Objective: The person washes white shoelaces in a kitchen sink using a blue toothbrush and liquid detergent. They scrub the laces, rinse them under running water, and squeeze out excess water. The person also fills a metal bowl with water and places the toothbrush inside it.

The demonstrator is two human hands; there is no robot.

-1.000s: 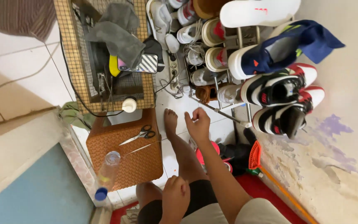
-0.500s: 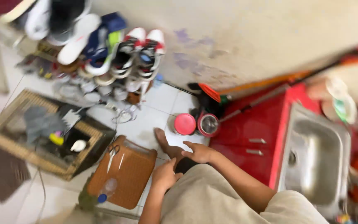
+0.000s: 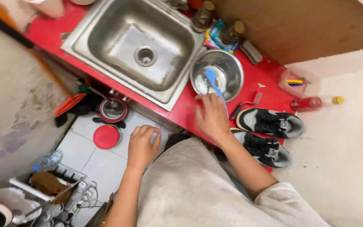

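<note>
Swung round since half a second ago: sink and red counter now at centre, shoe rack and woven mat pushed to the lower left corner or out of view. Blue brush [image 3: 216,86] lying with its head inside the steel bowl [image 3: 217,74] and its handle slanting down and right over the rim, toward the person. Right hand [image 3: 211,117] laid on the red counter [image 3: 181,110] just below the bowl, fingers loosely curled, handle passing right along its upper edge; touching or about to close round it, cannot tell which, no firm grip seen. Long axis of the brush running from bowl centre straight to that hand, so right hand clearly the nearer. Left hand [image 3: 143,145] well apart, lowered over the tiled floor [image 3: 101,164], palm down, fingers half spread, seemingly resting on the knee, holding nothing.

Steel sink [image 3: 137,50] just left of the bowl, dry, drain bare. Pair of black-and-white sneakers [image 3: 269,122] lying side by side at the right end of the counter, beside the right forearm. Small red-handled brush [image 3: 245,104] between bowl and sneakers. Red bottle with yellow cap [image 3: 314,103] lying beyond the shoes on the pale floor. Tins and jars [image 3: 219,21] crowded along the back of the counter. On the floor below, round red lid [image 3: 107,136] and red-rimmed pot [image 3: 113,109] near the left hand.
</note>
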